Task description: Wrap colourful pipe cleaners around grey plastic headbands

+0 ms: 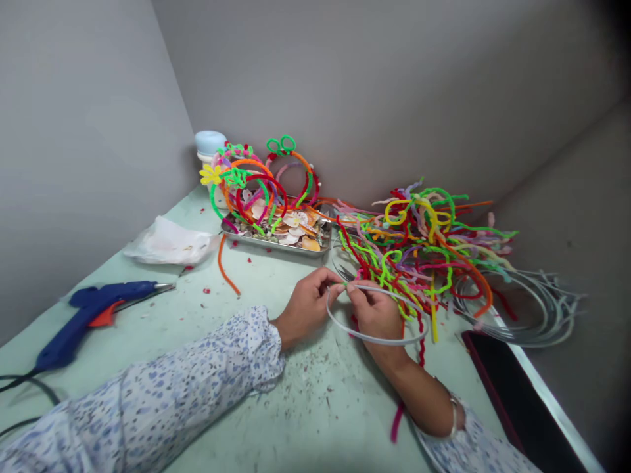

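Note:
A thin grey headband [377,340] curves in a loop below my fingers, above the tabletop. My left hand [308,303] is closed in a pinch at the headband's end, thumb against fingertips. Close beside it, almost touching, my right hand [377,318] pinches the same spot, with the loop passing around in front of it. A small bit of green shows between the fingertips; what it is cannot be made out. Just behind my hands lies a tangled heap of coloured pipe cleaners [394,263].
Finished pipe-cleaner headbands [263,180] stand in a metal tray [276,247] of shell-like pieces. A blue glue gun [93,309] and a plastic bag [170,242] lie left. Rightward are a bundle of grey headbands [542,315] and a dark phone-like slab [517,394]. Walls enclose the table.

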Tool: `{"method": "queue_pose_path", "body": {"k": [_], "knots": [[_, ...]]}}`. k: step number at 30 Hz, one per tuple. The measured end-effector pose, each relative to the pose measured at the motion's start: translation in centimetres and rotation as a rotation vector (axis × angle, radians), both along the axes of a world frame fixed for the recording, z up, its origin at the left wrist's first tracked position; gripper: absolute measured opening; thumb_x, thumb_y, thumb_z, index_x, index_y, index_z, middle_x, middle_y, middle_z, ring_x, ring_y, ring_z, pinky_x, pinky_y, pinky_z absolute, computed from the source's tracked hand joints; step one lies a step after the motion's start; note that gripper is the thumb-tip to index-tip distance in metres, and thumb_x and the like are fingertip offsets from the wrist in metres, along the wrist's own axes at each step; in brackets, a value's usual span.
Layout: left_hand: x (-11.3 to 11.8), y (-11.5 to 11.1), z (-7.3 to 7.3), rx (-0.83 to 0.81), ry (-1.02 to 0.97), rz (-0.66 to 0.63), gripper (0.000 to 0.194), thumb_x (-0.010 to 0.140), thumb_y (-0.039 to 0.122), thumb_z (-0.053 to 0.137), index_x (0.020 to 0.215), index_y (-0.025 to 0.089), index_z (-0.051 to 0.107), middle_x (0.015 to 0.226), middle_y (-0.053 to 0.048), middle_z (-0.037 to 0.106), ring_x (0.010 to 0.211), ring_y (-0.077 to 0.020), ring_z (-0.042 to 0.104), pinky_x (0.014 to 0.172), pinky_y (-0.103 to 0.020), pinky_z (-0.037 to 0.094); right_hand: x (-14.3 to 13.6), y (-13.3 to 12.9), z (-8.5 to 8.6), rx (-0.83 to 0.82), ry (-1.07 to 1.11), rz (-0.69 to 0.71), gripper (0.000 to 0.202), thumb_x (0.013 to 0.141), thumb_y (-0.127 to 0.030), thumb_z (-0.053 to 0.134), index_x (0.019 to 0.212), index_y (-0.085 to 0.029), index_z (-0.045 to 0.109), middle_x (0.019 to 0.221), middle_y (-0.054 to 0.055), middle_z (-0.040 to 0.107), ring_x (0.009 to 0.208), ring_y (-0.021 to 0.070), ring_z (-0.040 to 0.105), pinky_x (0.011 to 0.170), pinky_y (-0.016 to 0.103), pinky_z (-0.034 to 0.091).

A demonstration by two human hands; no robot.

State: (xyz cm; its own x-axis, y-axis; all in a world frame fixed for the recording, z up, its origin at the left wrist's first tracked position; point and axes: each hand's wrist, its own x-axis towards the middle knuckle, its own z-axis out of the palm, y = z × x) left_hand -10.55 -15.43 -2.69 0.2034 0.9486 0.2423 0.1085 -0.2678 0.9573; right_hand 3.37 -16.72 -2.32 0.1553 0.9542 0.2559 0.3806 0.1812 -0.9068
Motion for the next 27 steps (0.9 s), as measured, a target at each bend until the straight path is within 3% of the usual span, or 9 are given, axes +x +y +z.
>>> {"method": "queue_pose_path", "body": {"k": [14,19,27], "knots": [[-0.2,-0.1,0.6,0.125,0.079,0.029,0.017,0.087,0.026,0.053,0.091,0.017,0.067,0.086,-0.005,0.063,0.082,-0.0169,0.057,0.075,-0.027,0.044,-0.3,-0.2,0.8,-0.107,0.105,0.003,0.029,0.079,-0.041,0.057,0.065,-0.017,0.063,0.055,-0.001,0.057,0.054,0.0150,0.049,0.053,0.026,0.040],[-0.3,0.0,0.6,0.145,0.111,0.048,0.017,0.088,0.026,0.052,0.089,0.017,0.066,0.084,-0.004,0.062,0.081,-0.0169,0.057,0.075,-0.027,0.044,-0.3,-0.2,0.3,-0.163,0.134,-0.003,0.036,0.078,-0.044,0.058,0.053,-0.019,0.053,0.044,-0.005,0.042,0.044,0.0115,0.037,0.045,0.025,0.032],[-0.4,0.1,0.6,0.143,0.130,0.059,0.018,0.089,0.026,0.049,0.090,0.016,0.064,0.085,-0.004,0.060,0.082,-0.0166,0.056,0.076,-0.027,0.043,-0.3,-0.4,-0.2,-0.245,0.212,0.054,0.045,0.081,-0.052,0.056,0.051,-0.021,0.042,0.044,-0.006,0.034,0.043,0.0099,0.031,0.043,0.025,0.025]]}}
